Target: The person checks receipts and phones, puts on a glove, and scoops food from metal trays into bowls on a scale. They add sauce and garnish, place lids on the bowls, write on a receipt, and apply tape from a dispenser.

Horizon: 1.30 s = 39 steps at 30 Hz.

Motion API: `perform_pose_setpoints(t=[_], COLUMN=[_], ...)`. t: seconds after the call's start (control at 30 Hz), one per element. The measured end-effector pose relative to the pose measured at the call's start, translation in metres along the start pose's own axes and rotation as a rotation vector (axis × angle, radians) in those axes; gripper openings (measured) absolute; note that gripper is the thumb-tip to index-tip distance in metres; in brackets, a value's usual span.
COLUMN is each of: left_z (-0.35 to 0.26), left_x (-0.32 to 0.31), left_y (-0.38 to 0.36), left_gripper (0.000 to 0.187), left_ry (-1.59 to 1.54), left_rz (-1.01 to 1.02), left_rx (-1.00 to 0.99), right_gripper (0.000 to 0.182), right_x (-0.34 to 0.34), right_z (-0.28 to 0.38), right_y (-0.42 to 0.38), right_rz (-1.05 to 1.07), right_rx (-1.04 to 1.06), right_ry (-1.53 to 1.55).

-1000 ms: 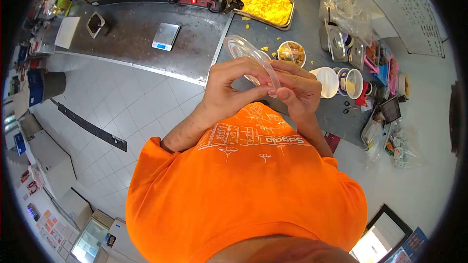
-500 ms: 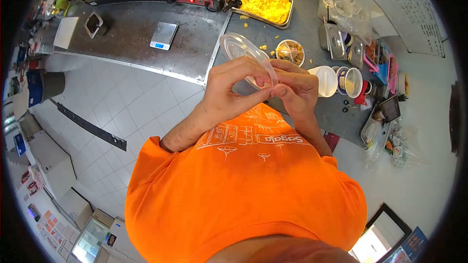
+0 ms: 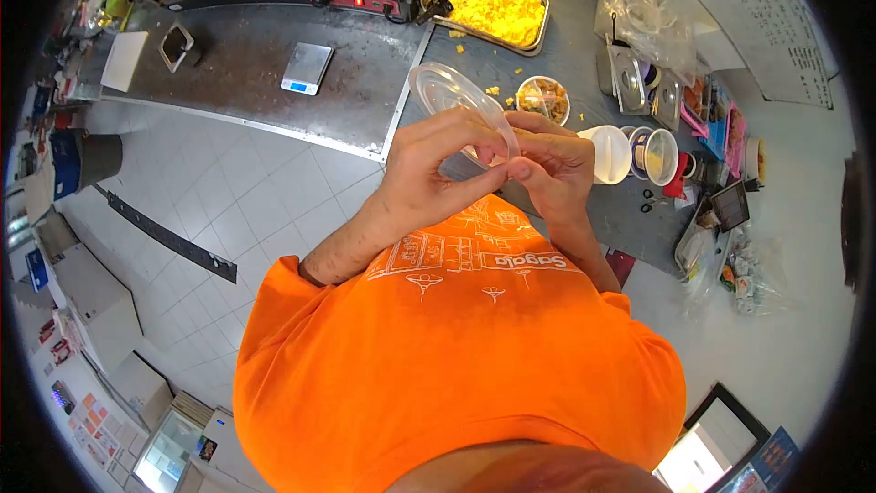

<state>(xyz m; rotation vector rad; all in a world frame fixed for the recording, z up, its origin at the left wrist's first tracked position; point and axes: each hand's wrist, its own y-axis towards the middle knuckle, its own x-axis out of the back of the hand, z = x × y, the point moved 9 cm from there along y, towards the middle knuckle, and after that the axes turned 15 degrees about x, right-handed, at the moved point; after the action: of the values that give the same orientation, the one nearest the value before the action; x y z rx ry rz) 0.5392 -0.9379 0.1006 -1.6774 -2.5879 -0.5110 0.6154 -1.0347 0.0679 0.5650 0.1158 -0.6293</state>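
Observation:
A clear round plastic lid [image 3: 449,89] is held up in front of my chest, tilted on its edge. My left hand [image 3: 433,164] grips it from the left, thumb and fingers closed at the lower rim. From the other side my right hand [image 3: 555,162] pinches the same rim, its thumb close to the left thumb. Just beyond the hands, a round tub of browned food pieces [image 3: 544,99] stands on the counter. A white tub [image 3: 610,153] lies on its side by my right hand, beside several stacked tubs [image 3: 659,153].
A metal tray of yellow food [image 3: 493,5] sits at the back, with crumbs scattered before it. To the left are a digital scale [image 3: 307,68] and a heated display case [image 3: 356,2]. Metal containers [image 3: 628,78], plastic bags [image 3: 643,14] and scissors [image 3: 649,200] lie to the right.
The lid has tipped very slightly to the left. Both hands keep nearly the same place and grip.

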Motion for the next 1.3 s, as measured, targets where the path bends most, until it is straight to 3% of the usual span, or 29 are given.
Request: perform_pose_setpoints(t=[0.83,0.9,1.13,1.2,1.23,1.3], left_z=[0.004,0.006,0.016,0.021,0.022,0.026], left_x=[-0.002,-0.003,-0.005,-0.007,-0.009,-0.013], left_y=[0.003,0.004,0.006,0.006,0.007,0.008], left_gripper=[0.017,0.015,0.005,0.003,0.004,0.004], left_ry=[-0.017,-0.029,0.053,0.124,0.179,0.233], left_rz=[0.016,0.010,0.012,0.007,0.028,0.053], left_rx=[0.061,0.089,0.113,0.120,0.090,0.057], right_gripper=[0.020,0.021,0.027,0.020,0.020,0.007], right_x=[0.005,0.007,0.007,-0.003,-0.003,0.004], right_z=[-0.009,-0.001,-0.001,0.027,0.029,0.008], right_y=[0.001,0.004,0.006,0.017,0.016,0.011], right_rz=[0.029,0.060,0.027,0.167,0.166,0.251], right_rx=[-0.028,0.055,0.049,0.334,0.336,0.031], right_ry=[0.082,-0.107,-0.187,-0.854,-0.854,-0.976])
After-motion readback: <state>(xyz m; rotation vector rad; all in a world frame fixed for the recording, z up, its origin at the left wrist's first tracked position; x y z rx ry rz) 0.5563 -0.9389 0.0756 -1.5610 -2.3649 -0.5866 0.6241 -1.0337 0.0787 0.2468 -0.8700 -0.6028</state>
